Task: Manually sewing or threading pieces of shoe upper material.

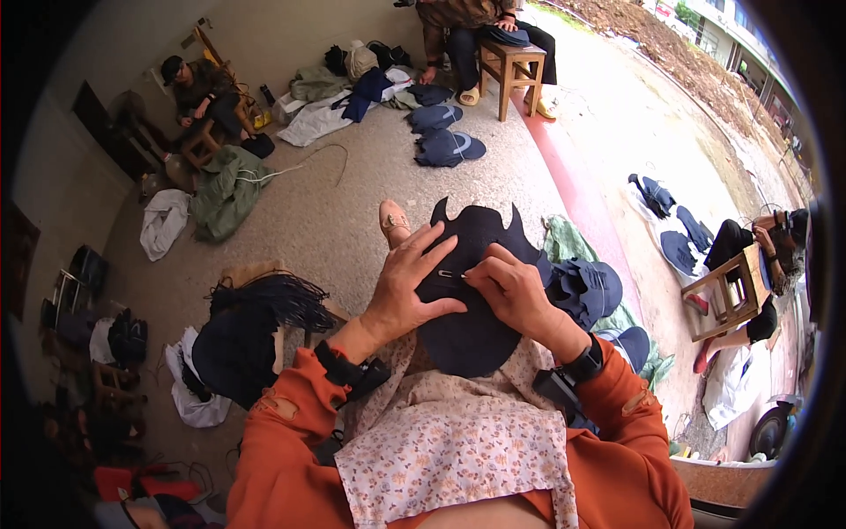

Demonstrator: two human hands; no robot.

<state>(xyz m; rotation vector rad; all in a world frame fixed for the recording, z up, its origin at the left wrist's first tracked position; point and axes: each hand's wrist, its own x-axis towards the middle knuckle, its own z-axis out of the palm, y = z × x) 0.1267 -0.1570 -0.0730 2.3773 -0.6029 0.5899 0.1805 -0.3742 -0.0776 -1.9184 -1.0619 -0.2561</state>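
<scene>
Across my lap lies a dark navy cap (pixel 467 339), with pointed cloth tabs at its far end and a rounded brim toward me. A small pale loop (pixel 446 273), perhaps a clip or a thread outline, shows on its cloth between my hands. My left hand (pixel 405 282) rests on the cap's left side, thumb and fingers spread apart. From the other side my right hand (pixel 511 286) pinches thumb and fingertips together just beside the loop. A tiny pale end shows at those fingertips; what it belongs to is too small to make out.
To my left, a bundle of black cords (pixel 282 300) and dark cloth lies on a wooden stool. Stacked dark caps (pixel 586 291) sit on green cloth to my right. More caps (pixel 449 148) lie on the floor ahead. Other people sit around on wooden stools (pixel 511 66).
</scene>
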